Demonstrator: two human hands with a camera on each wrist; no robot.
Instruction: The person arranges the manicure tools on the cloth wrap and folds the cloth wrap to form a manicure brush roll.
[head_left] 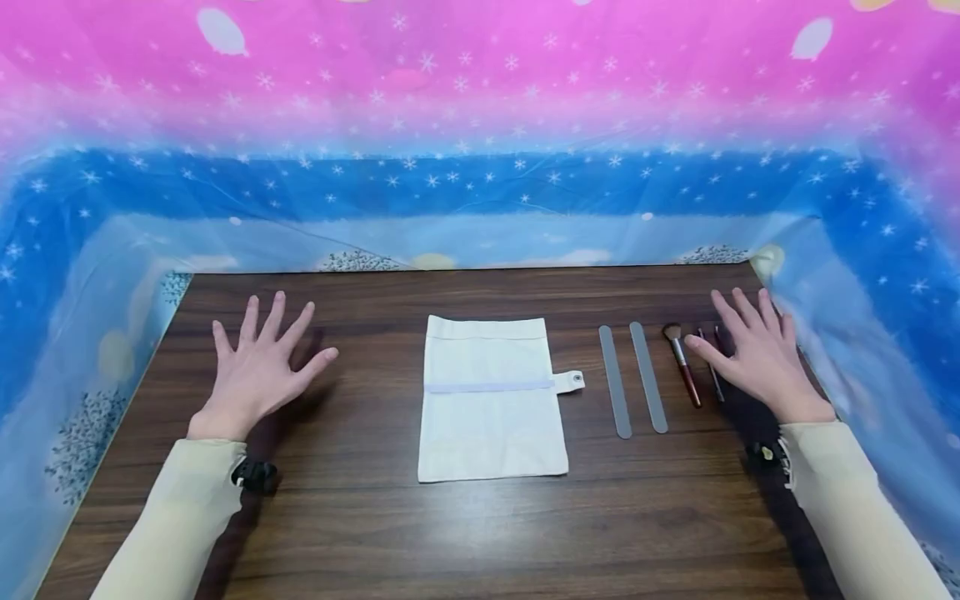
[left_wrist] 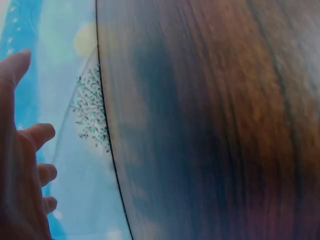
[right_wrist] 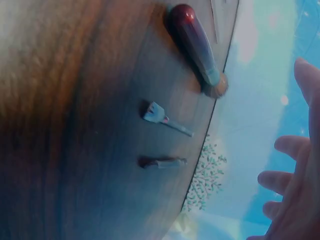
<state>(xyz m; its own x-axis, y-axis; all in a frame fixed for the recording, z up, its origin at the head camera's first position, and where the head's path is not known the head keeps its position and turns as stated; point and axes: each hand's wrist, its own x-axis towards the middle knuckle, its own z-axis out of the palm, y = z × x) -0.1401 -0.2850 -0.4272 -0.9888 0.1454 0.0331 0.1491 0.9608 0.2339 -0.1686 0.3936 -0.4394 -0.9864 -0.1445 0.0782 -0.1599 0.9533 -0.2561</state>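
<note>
My left hand (head_left: 258,371) is held over the left side of the table with its fingers spread, holding nothing. On the right, my right hand (head_left: 765,367) hovers with spread fingers near a makeup brush (head_left: 684,371) with a dark red handle. Two slim tools, one with a flared pale end (right_wrist: 155,113), lie beside that brush; the right hand partly covers them in the head view. A white fabric roll-up pouch (head_left: 491,433) lies open at the centre, its snap tab (head_left: 568,382) pointing right. Two grey nail files (head_left: 615,383) lie side by side between pouch and brush.
The dark wood table (head_left: 352,533) has a straight back edge. A patterned pink and blue cloth (head_left: 480,183) with snowflakes surrounds it at the back and both sides. Black wrist cameras (head_left: 255,476) are strapped at both cuffs.
</note>
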